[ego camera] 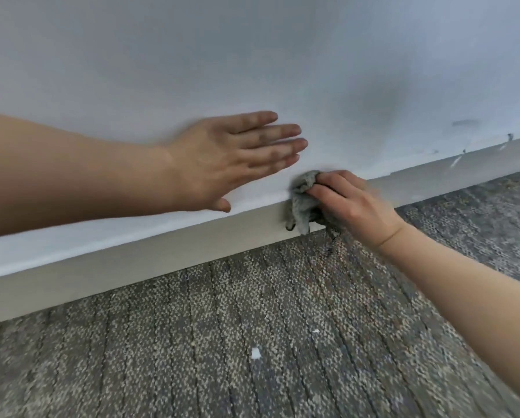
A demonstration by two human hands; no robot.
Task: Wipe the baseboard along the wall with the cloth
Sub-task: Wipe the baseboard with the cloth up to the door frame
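Note:
A pale baseboard [150,260] runs along the foot of the wall, sloping up from lower left to upper right. My right hand [352,206] grips a bunched grey cloth [302,203] and holds it against the baseboard's face and top edge near the middle of the view. My left hand [231,158] lies flat on the wall just above and left of the cloth, fingers straight and together, holding nothing.
The white wall [252,61] fills the upper half, with small scuff marks at the far right [463,123]. Grey speckled carpet [222,342] covers the floor, with two small white specks [255,352] on it.

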